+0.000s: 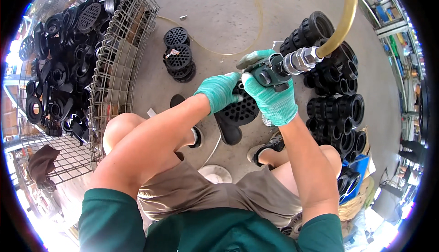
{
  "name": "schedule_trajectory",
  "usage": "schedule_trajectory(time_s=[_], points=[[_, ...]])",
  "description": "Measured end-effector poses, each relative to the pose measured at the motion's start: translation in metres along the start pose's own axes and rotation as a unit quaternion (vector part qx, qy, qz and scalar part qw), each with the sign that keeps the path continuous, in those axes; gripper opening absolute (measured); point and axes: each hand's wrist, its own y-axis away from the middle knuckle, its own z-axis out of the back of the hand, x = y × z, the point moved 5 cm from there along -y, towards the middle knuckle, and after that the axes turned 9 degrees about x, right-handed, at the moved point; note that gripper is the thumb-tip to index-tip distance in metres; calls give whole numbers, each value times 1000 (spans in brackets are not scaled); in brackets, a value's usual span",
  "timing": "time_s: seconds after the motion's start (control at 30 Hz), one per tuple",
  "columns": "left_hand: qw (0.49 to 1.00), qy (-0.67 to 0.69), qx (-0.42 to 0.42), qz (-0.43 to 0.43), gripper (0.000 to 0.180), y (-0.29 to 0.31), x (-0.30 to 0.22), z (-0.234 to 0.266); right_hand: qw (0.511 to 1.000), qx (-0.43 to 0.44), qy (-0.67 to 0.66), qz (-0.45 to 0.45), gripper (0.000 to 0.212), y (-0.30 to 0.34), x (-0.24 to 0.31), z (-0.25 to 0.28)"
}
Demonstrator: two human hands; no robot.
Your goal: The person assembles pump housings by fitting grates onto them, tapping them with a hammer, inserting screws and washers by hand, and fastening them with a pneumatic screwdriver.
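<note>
My right hand (272, 96), in a green knit glove, is closed around a black air-powered tool (270, 74). A metal coupling (299, 61) joins the tool to a yellow hose (345, 19). Just left of the tool, my left hand (219, 92), gloved alike, has its fingers bent together at the tool's front end; what they pinch is hidden. Its thumb lies at the edge of a round black perforated disc (242, 108), which sits below both hands. Under the disc a rounded black piece (229, 133) sticks out toward me.
At left stands a wire cage (121, 46) heaped with black round parts (59, 74). Several perforated discs (178, 56) are stacked on the floor ahead. Ribbed black rings (336, 108) stand in rows at right, near a blue bin (359, 169). Thin yellow tubing (224, 53) curves over the floor.
</note>
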Motion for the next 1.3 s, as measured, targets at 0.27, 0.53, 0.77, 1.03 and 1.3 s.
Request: schedule_trajectory(time_s=[0.27,0.53,0.77,1.03,1.3], points=[[999,36,12,-8,46,4,-6,4,999,31,-8,-13,29,-4,-10,-7],[997,59,-44,-29,48,6,-4,2,998,47,41,-1,33,-11,-2,-3],[993,102,-55,-28,37,6,7,0,996,-57,-46,42,31,-12,45,18],[728,684,15,-43,28,44,-11,36,983,-84,-24,-159,37,36,48,57],[605,782,110,-100,36,70,-57,37,972,-61,0,-227,19,55,38,43]])
